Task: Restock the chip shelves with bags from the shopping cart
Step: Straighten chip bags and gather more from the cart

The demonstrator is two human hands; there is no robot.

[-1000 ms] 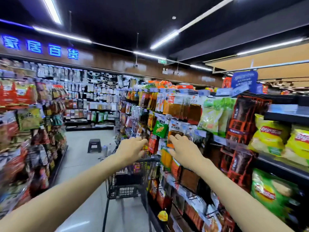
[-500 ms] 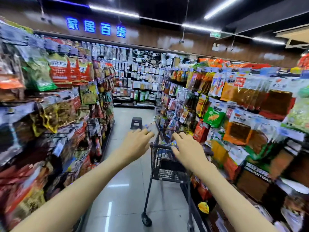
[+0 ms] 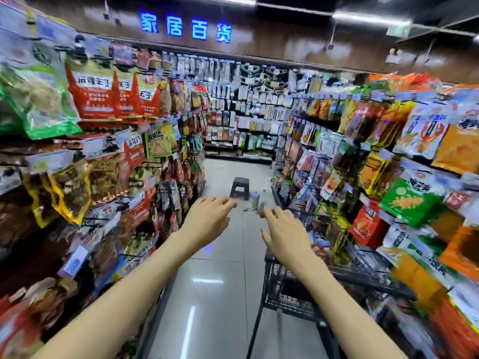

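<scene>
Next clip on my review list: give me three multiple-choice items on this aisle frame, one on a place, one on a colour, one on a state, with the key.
1. Where is the shopping cart?
A. by the right-hand shelves
B. by the left-hand shelves
C. at the far wall

2. What colour is the lit sign overhead?
A. red
B. blue
C. green

3. How are the two hands?
A. both gripping bags
B. fists shut
C. both open, holding nothing

Key: 1 A, the cart stands low on the right, under the right hand. 2 B, its characters glow blue. 3 C, the left hand and the right show spread fingers with nothing in them.
</scene>
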